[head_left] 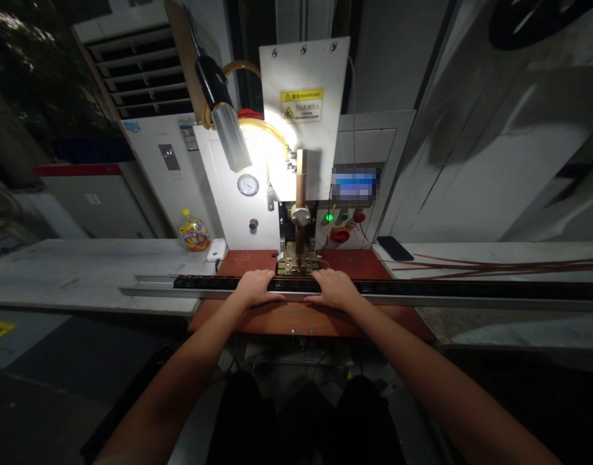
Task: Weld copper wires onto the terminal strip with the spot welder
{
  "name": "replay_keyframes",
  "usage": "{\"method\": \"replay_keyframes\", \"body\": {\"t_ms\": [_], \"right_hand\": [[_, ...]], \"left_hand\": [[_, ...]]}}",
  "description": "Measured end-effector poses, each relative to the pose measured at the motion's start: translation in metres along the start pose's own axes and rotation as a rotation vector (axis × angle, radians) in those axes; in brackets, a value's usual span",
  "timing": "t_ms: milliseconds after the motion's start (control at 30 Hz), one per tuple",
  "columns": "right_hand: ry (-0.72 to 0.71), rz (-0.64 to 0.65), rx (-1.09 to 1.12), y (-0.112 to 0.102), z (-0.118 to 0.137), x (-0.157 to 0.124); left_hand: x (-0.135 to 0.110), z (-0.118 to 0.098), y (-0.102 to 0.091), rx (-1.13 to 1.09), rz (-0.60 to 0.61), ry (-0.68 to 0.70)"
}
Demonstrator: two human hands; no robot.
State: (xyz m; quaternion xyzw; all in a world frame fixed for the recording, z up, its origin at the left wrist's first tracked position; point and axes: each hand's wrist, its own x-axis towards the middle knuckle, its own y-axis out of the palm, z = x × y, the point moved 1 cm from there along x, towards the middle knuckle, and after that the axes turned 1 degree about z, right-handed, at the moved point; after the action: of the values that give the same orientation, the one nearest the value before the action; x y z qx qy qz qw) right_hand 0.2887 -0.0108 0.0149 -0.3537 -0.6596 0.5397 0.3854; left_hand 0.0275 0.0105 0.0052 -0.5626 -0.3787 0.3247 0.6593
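A long grey metal rail [451,299] with a dark strip [212,283] along it lies crosswise over a reddish-brown work plate [258,316]. My left hand [252,289] grips the rail left of the machine's copper-coloured rod [300,237], fingers over the far side and thumb along the near side. To the right of the rod, my right hand [336,289] holds the same rail in a similar way. Between my hands, the rod's tip stands over a brass-coloured fixture [291,259], just behind the rail. Whether the tip touches anything cannot be made out.
The white machine panel [303,71] rises behind, with a gauge [248,185], a lit green button [329,217] and a lamp [231,135]. A bottle [194,232] stands left. At right lie a phone [395,248] and thin reddish-brown strips [495,266].
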Motion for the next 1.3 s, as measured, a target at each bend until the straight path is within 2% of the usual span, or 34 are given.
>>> {"method": "replay_keyframes", "body": {"t_ms": [267,500,600,733,1033,1133,1300], "right_hand": [[0.036,0.054,0.023,0.004,0.003,0.001],[0.044,0.054,0.035,0.004,0.002,-0.001],[0.051,0.058,0.034,0.004,0.0,-0.002],[0.062,0.063,0.017,0.005,-0.008,-0.007],[0.065,0.049,0.002,0.009,-0.034,-0.022],[0.081,0.06,-0.005,0.01,-0.042,-0.026],[0.075,0.065,-0.013,0.011,-0.05,-0.03]], "left_hand": [[0.007,-0.014,0.001,-0.057,0.005,0.015],[0.006,-0.01,-0.006,-0.1,0.01,0.047],[0.0,-0.003,-0.008,-0.091,-0.019,0.068],[-0.012,0.014,-0.009,-0.052,-0.011,0.022],[-0.041,0.077,-0.008,-0.016,0.079,-0.159],[-0.043,0.082,-0.007,-0.038,0.089,-0.161],[-0.037,0.071,-0.012,-0.051,0.15,-0.177]]}}
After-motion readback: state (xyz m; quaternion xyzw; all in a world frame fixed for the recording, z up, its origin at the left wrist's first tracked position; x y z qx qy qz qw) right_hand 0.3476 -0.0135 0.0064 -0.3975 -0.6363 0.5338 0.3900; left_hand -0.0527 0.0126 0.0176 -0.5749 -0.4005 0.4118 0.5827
